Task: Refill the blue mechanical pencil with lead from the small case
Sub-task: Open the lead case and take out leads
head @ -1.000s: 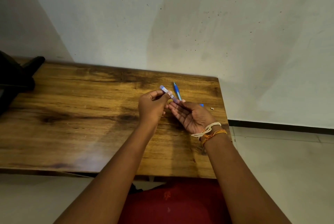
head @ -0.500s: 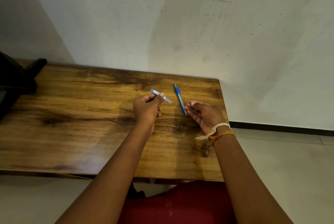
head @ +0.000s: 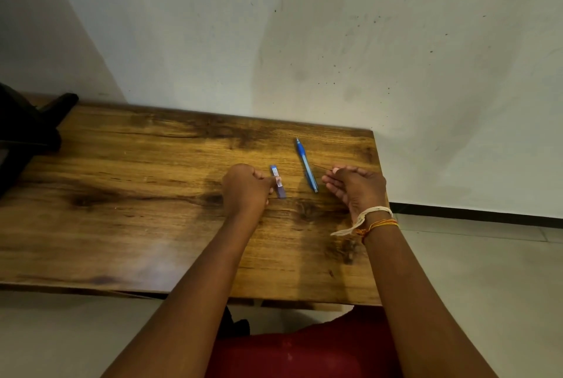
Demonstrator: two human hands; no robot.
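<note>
Left hand (head: 246, 188) pinched the small bluish lead case (head: 278, 181) at the table (head: 122, 194). Right hand (head: 356, 184) pinched a thin lead (head: 321, 167); the blue pencil (head: 306, 164) lay between both hands.

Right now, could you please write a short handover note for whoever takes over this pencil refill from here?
Left hand: pinching the small lead case, which sits at or just above the table; contact is unclear.
Right hand: fingertips pinching a thin lead, pointing toward the pencil.
Blue mechanical pencil: lying on the table between the hands, untouched.
Done: one lead taken out of the case.
Left: pick up the pencil, feed the lead in, close the case.
</note>
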